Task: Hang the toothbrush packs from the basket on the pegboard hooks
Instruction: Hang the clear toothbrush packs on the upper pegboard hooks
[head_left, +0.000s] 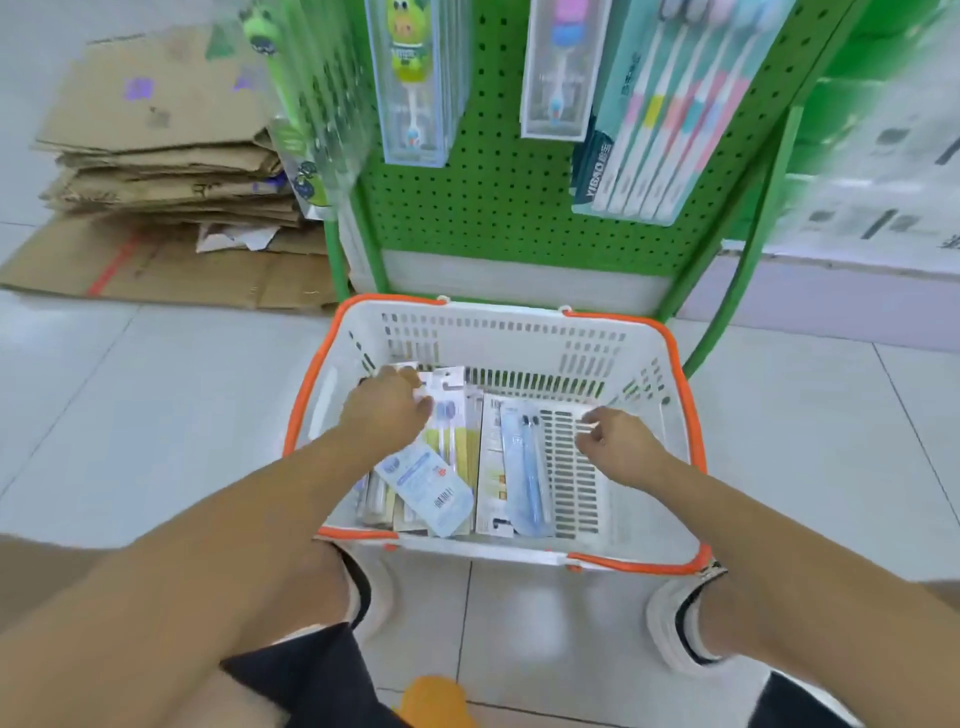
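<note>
Several toothbrush packs lie loose on the floor of the white, orange-rimmed basket, heaped mostly toward its left half, so most of the hanging looks to be ahead. One long pack with blue brushes sits near the middle; a pale blue card with a barcode lies across the pile nearer the person. The right part of the basket floor shows bare slots.

Both hands are down inside the basket. The left hand curls over the far end of the pile, and its grip appears to be closing on the top of a white-carded pack, though the fingers hide exactly how much is held. The right hand hovers above the slotted floor with fingers loosely bent and a narrow grip that holds nothing visible.

Just beyond the basket stands the green pegboard. Some packs already hang there: a green cartoon-figure one, a pink-and-blue one, and a multi-brush set. Plenty of holes below them are unfilled; no hooks can be made out.

Flattened cardboard is stacked on the tiled floor to the left.
</note>
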